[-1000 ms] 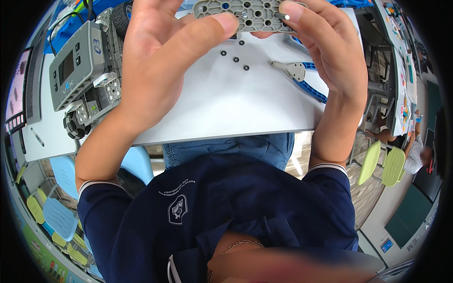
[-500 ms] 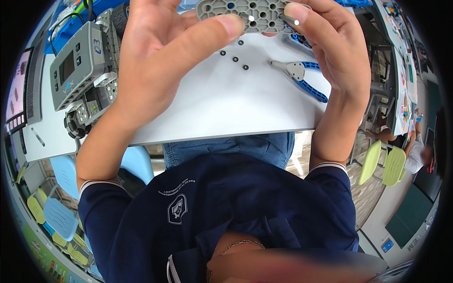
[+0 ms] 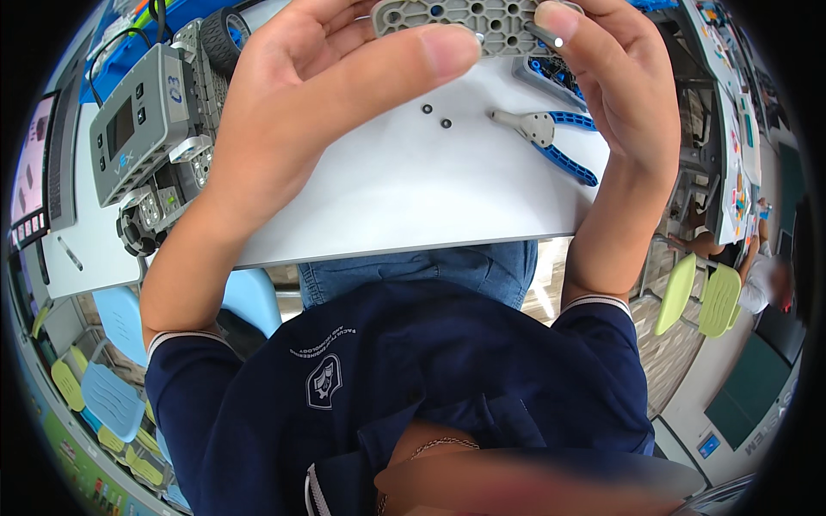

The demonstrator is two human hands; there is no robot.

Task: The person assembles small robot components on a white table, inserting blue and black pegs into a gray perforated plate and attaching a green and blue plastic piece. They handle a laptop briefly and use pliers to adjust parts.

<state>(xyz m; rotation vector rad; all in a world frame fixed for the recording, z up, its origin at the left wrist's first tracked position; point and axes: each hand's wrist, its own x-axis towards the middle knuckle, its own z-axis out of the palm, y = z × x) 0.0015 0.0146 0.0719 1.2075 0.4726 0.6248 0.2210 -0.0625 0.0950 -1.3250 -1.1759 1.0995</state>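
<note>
A grey plastic plate with rows of round holes [image 3: 469, 17] is held up over the white table [image 3: 413, 206] at the top edge of the view. My left hand [image 3: 318, 95] grips its left end, thumb stretched along the lower edge. My right hand [image 3: 615, 95] holds the right end and pinches a small grey pin against it with thumb and fingers. Two small black rings [image 3: 436, 116] lie on the table just below the plate.
A grey and blue plier-like tool [image 3: 546, 138] lies on the table to the right. A grey robot with a control brick, screen and wheels [image 3: 151, 138] stands at the left. Light blue and green chairs surround the table; another person sits far right.
Both hands and the plate sit slightly higher in the view. Fewer black rings show on the table now than one second ago.
</note>
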